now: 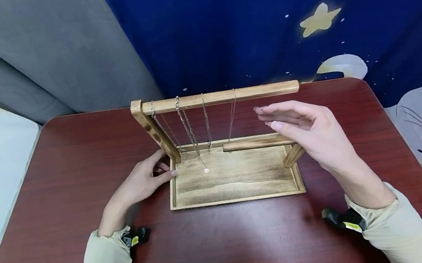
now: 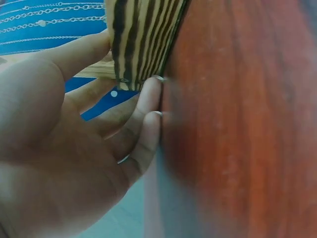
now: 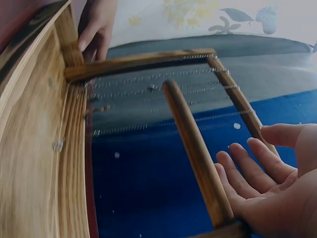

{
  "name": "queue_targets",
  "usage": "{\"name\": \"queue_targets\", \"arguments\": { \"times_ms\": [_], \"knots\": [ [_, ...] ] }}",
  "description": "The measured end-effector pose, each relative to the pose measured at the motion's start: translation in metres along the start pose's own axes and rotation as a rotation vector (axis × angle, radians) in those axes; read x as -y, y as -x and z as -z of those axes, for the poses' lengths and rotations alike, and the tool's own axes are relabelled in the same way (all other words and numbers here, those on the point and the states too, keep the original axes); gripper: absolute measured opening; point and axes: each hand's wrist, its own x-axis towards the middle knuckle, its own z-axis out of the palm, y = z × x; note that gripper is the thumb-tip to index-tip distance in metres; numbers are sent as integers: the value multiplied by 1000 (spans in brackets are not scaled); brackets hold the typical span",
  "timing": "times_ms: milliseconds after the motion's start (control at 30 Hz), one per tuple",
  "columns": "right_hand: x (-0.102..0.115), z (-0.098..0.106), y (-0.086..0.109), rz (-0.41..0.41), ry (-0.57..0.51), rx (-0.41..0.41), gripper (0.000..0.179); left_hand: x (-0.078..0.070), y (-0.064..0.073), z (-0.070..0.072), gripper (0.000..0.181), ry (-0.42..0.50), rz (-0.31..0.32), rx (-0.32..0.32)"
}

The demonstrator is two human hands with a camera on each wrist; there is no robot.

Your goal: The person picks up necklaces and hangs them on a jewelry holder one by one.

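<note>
A wooden jewelry stand stands on the table, with an upper bar (image 1: 253, 91), a shorter lower bar (image 1: 255, 144) and a shallow tray (image 1: 236, 191) as its base. Several thin chain necklaces (image 1: 189, 129) hang from the upper bar, one with a small round pendant (image 1: 206, 170) over the tray. My left hand (image 1: 143, 181) grips the stand's left end by the post's foot; in the left wrist view its fingers lie about the striped wood (image 2: 143, 39). My right hand (image 1: 311, 129), fingers extended and apart from the bars, hovers above the lower bar's right end, holding nothing.
The stand's left post (image 1: 157, 133) carries the upper bar, whose right end is free. A short right post (image 1: 292, 155) bears the lower bar. Behind the dark red table (image 1: 245, 239) hang a grey curtain (image 1: 55, 49) and a blue one (image 1: 223, 31).
</note>
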Motion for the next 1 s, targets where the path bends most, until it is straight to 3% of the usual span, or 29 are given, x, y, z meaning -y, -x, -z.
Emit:
{"name": "queue_targets", "arguments": {
  "times_ms": [300,500,733,867,1000],
  "knots": [
    [-6,15,4,51,131,-65,30,-4,4,11,62,-66,10,-7],
    [-14,21,5,122,351,-128,33,-4,5,14,60,-123,12,-23],
    [-30,33,11,234,593,-169,50,-5,9,16,58,-165,-13,-45],
    [-38,42,18,237,680,-187,53,-5,14,17,61,-204,-31,-76],
    [-46,53,26,225,717,-193,52,-5,19,18,73,-261,5,-82]
  ]
}}
